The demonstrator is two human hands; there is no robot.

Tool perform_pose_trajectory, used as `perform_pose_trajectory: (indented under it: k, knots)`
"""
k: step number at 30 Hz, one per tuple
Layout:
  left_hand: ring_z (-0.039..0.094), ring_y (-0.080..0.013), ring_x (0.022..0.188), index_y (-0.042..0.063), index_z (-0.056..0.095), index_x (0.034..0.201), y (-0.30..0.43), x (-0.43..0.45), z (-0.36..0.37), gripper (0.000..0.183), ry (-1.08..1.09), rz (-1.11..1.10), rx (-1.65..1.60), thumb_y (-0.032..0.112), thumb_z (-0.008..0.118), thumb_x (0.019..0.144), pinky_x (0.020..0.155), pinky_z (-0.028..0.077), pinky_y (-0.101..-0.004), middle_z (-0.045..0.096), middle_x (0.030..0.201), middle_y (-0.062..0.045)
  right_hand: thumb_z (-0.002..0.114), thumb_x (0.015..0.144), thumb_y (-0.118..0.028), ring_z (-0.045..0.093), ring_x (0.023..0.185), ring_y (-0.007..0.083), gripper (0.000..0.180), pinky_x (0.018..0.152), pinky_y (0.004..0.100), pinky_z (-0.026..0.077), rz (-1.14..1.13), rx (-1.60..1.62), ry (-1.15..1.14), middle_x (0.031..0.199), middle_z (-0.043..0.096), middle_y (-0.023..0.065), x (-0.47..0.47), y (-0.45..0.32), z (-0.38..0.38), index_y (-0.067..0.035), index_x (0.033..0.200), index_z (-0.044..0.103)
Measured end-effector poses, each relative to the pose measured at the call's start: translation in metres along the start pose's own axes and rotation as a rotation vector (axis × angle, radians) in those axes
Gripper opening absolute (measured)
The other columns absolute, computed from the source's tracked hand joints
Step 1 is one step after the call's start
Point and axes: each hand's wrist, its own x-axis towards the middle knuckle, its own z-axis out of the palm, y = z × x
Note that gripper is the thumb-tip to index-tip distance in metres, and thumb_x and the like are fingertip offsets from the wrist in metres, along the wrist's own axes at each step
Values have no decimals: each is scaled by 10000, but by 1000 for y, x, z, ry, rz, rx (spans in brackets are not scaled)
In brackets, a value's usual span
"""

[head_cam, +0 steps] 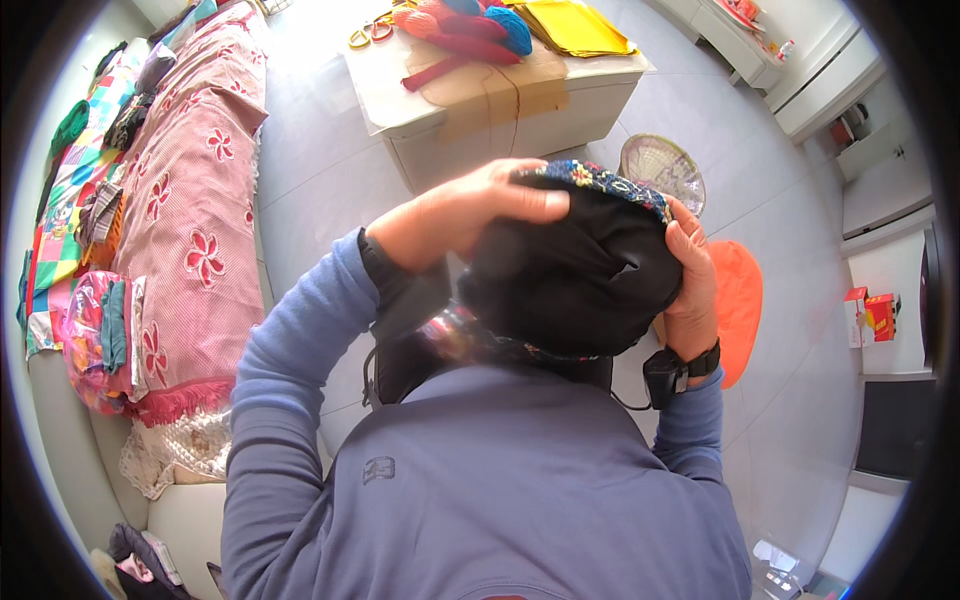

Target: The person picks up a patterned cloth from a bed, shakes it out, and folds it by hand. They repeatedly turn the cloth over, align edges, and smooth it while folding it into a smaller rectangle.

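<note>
Between my hands, above my lap, is a fabric piece with a black lining (592,277) and a dark blue patterned edge (600,180) dotted with red and yellow; it looks like a hat or a small bag. My left hand (499,210) grips the far left of that edge, thumb over the lining and fingers behind. At the right side my right hand (691,262) pinches the rim, thumb on the near face. The lining sags in folds toward me. More patterned cloth (457,330) shows blurred beneath, below my left wrist.
Ahead stands a white table (420,120) with yarn balls (472,30), scissors (371,34) and yellow sheets (574,28). A wastebasket (664,169) and an orange seat (735,307) are at right. The sofa at left bears a pink cover (202,202) and folded clothes (112,322).
</note>
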Motion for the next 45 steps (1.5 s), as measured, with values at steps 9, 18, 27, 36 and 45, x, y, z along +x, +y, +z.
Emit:
perform_pose_trajectory:
  k: [9,18,27,36,45]
  knots:
    - [648,-167,982,-6,643,1220,-2,-9,6,346,208,-9,203,61,652,881,896,512,-301,693,1107,-86,697,928,-209,625,1045,188,451,907,306,502,-247,-820,315,1200,627,152,34,9,-18,49,1266,546]
    - [629,-191,1070,10,583,1302,7,-14,12,377,282,236,56,169,625,963,941,508,-332,656,1193,-98,785,785,-189,527,1256,333,824,964,398,481,-195,-1085,260,1332,505,233,19,43,23,45,1453,363]
    - [649,-198,1027,-12,599,1266,26,-39,29,355,386,268,80,147,648,953,911,525,-328,665,1174,-89,551,822,-8,613,786,427,117,706,465,490,-506,-1536,343,838,625,220,42,20,19,7,914,623]
    - [618,-308,1131,-33,522,1338,-4,-50,20,687,-47,192,-326,66,768,704,1009,483,-438,621,1252,-193,575,849,-90,629,871,380,146,745,420,494,-286,-1536,107,923,636,219,72,35,6,-9,953,637]
    - [594,-312,1176,-29,499,1365,-2,-66,-4,703,130,61,-92,118,780,737,1024,471,-426,605,1284,-184,623,920,-47,643,1000,162,279,848,284,514,-352,-701,-58,1161,644,73,46,16,44,29,1189,610]
